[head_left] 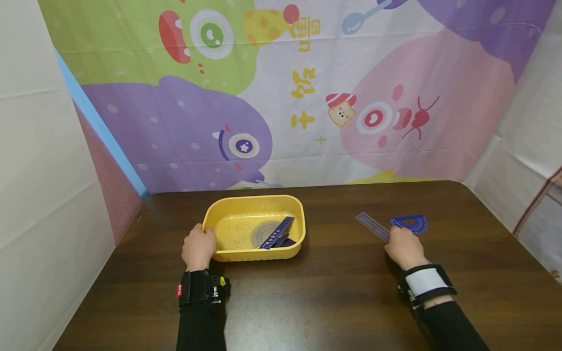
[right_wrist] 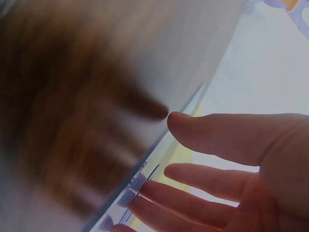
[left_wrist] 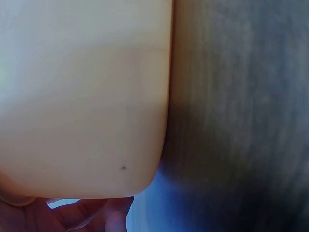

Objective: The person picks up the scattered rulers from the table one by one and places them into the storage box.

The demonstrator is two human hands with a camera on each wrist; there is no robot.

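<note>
My left hand (head_left: 199, 247) grips the left rim of a yellow plastic basin (head_left: 252, 255), and its fingers (left_wrist: 77, 212) show at the basin's wall in the left wrist view. Inside the basin lie a clear protractor (head_left: 259, 234), a blue ruler (head_left: 277, 233) and dark blue pieces partly covered by it. On the right, my right hand (head_left: 405, 247) is over a clear ruler (head_left: 372, 226) lying on the table; the hand hides part of it. The right wrist view shows the thumb (right_wrist: 212, 137) and fingers apart, fairly straight, at the ruler's edge.
A blue protractor (head_left: 410, 224) lies on the brown table (head_left: 303, 302) just beyond my right hand. Behind the table's far edge hangs a cartoon-printed cloth (head_left: 290, 161). Pale sheets stand at the left (head_left: 44, 170) and right sides.
</note>
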